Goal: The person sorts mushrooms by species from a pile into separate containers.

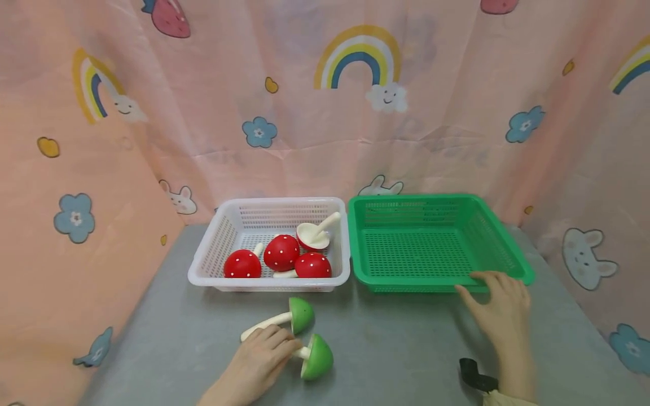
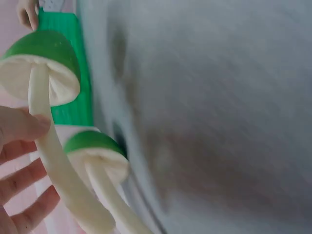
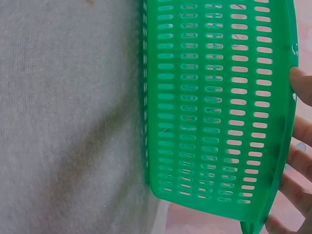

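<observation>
My left hand [image 1: 259,361] holds the pale stem of a toy mushroom with a green cap [image 1: 317,357]. In the left wrist view the thumb presses on that stem [image 2: 43,92], with the fingers behind it. Just beyond, a second green toy mushroom [image 1: 302,314] lies on the table, its stem pointing left. At the right, my right hand [image 1: 503,304] grips the near rim of a green basket [image 1: 406,285], close to its right corner. In the right wrist view the thumb [image 3: 301,85] lies against the rim, and the fingers reach over to the inner side.
A white basket [image 1: 269,283] stands left of the green one and contains several red toy mushrooms with white dots [image 1: 281,252]. Both baskets stand near a pink patterned curtain [image 1: 304,163] at the back of the grey table [image 1: 396,349]. A black strap [image 1: 474,376] sits by the right wrist.
</observation>
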### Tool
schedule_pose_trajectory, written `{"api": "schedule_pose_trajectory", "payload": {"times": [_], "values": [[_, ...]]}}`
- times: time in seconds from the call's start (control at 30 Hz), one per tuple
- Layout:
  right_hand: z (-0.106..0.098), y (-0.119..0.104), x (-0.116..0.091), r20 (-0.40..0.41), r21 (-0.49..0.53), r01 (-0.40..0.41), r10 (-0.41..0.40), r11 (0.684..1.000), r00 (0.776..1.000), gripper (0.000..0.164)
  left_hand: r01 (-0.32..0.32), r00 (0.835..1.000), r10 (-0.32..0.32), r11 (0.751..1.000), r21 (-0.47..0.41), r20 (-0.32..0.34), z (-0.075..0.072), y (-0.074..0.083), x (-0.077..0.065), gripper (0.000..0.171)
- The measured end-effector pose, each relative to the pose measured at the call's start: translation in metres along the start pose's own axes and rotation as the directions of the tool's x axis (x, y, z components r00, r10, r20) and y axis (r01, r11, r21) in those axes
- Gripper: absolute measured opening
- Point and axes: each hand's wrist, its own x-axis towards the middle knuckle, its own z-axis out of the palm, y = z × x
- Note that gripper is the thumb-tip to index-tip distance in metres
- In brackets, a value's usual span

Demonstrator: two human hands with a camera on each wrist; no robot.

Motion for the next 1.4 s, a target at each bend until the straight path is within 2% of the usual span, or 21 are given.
{"api": "schedule_pose_trajectory", "payload": {"times": [0.13, 0.3, 0.47, 0.67, 0.83, 0.97, 1.13, 1.4], "values": [[0.000, 0.000, -0.001, -0.003, 0.010, -0.004, 0.004, 1.000, 1.000, 0.038, -0.017, 0.999, 0.016, 0.999, -0.029, -0.036, -0.003, 0.008, 0.015, 0.038], [-0.001, -0.002, -0.001, -0.013, 0.006, 0.004, -0.003, 1.000, 1.000, 0.037, -0.026, 0.995, 0.018, 0.996, -0.090, -0.094, -0.006, 0.020, 0.042, 0.037], [-0.001, -0.003, -0.001, 0.000, -0.014, 0.000, 0.000, 1.000, 1.000, 0.039, -0.006, 0.996, -0.006, 0.991, -0.133, -0.087, -0.009, 0.031, 0.071, 0.029], [-0.001, -0.003, -0.003, -0.015, -0.003, -0.007, 0.007, 1.000, 1.000, 0.038, 0.058, 0.998, -0.053, 0.979, -0.198, 0.032, -0.018, 0.040, 0.108, 0.022], [-0.003, -0.004, -0.003, -0.045, 0.015, 0.014, -0.013, 1.000, 0.999, 0.036, 0.078, 0.991, -0.044, 0.957, -0.279, 0.125, -0.020, 0.041, 0.139, 0.019], [-0.003, -0.005, -0.001, -0.051, 0.008, 0.032, -0.031, 0.999, 0.998, 0.036, 0.108, 0.978, -0.042, 0.940, -0.323, 0.204, -0.021, 0.042, 0.161, 0.019], [-0.003, -0.007, 0.000, -0.049, 0.013, 0.023, -0.022, 1.000, 0.999, 0.035, 0.131, 0.960, -0.038, 0.936, -0.328, 0.277, -0.022, 0.044, 0.185, 0.018], [-0.003, -0.004, -0.003, -0.067, 0.022, 0.021, -0.019, 1.000, 0.998, 0.035, 0.183, 0.919, -0.035, 0.920, -0.345, 0.394, -0.017, 0.043, 0.226, 0.017]]}}
